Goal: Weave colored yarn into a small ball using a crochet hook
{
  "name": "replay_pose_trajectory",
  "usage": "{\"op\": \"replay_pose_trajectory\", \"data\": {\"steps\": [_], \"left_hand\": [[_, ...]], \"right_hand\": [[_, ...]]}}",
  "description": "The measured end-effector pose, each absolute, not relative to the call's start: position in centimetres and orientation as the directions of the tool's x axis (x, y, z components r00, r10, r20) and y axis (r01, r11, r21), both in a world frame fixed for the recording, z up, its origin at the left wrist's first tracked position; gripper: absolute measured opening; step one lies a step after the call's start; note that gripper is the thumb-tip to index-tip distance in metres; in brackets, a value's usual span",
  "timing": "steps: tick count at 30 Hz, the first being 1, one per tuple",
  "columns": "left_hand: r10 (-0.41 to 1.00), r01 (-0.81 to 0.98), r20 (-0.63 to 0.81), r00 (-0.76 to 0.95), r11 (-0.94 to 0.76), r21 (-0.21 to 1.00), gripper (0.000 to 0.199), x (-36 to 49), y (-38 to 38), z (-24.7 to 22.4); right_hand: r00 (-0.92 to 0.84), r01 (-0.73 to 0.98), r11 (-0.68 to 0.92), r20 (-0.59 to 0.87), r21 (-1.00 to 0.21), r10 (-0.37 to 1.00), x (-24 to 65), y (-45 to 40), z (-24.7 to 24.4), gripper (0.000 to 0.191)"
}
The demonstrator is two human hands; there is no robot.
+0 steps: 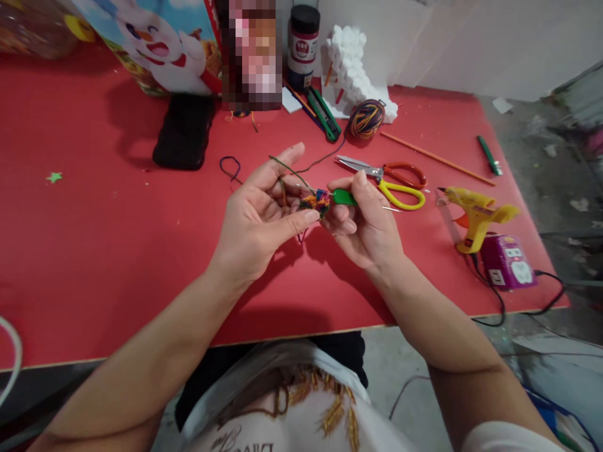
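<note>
Between thumb and fingers, my left hand (pixel 257 216) pinches a small multicoloured crochet piece (pixel 316 202). A strand of yarn (pixel 294 169) loops over its raised index finger. My right hand (pixel 365 220) grips a crochet hook (pixel 343 197) by its green handle. The hook's thin metal tip points left and meets the top of the crochet piece; whether it passes through a stitch is too small to tell. From the back, a dark strand runs from a variegated yarn ball (pixel 367 119) toward my left hand.
Scissors (pixel 400 182) lie just beyond my right hand. Behind are a green utility knife (pixel 324 114), a black-lidded jar (pixel 303 50) and a black phone (pixel 184 132). A yellow glue gun (pixel 480 216) and a purple box (pixel 509 262) with cords stand near the red table's (pixel 117 263) right edge.
</note>
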State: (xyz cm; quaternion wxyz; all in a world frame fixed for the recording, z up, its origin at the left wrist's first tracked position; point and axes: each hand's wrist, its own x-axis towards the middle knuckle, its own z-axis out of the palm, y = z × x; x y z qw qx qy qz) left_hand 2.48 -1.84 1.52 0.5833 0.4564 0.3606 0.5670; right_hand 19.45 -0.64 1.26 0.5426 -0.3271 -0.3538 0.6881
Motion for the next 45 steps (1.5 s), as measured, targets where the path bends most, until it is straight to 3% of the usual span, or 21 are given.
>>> {"op": "replay_pose_trajectory", "data": {"steps": [25, 30, 36, 39, 42, 45], "left_hand": [[0.984, -0.214, 0.18, 0.007, -0.174, 0.961, 0.058, 2.8, -1.6, 0.6], [0.983, -0.257, 0.184, 0.016, -0.173, 0.951, 0.068, 2.8, -1.5, 0.3], [0.99, -0.197, 0.138, -0.016, -0.139, 0.97, 0.077, 3.2, -2.0, 0.3], [0.993, -0.243, 0.116, -0.004, -0.114, 0.963, 0.081, 3.4, -2.1, 0.2], [0.997, -0.325, 0.046, 0.06, -0.024, 0.946, 0.083, 3.2, -1.8, 0.1], [0.989, -0.381, -0.032, 0.145, 0.085, 0.92, 0.073, 2.7, -1.4, 0.3]], "right_hand": [[-0.109, -0.453, -0.069, -0.022, -0.889, 0.994, 19.2, -1.1, 1.1, 0.042], [-0.102, -0.412, -0.031, 0.012, -0.911, 0.995, 19.1, -1.4, 1.0, 0.043], [0.036, -0.108, 0.219, 0.216, -0.97, 0.976, 19.2, -2.5, 1.3, 0.034], [0.028, 0.016, 0.241, 0.242, -0.97, 0.97, 19.5, -3.1, 1.2, 0.026], [-0.055, -0.016, 0.161, 0.162, -0.987, 0.985, 19.9, -3.4, 0.9, 0.024], [-0.086, -0.097, 0.169, 0.177, -0.981, 0.98, 20.3, -3.4, 0.6, 0.025]]}}
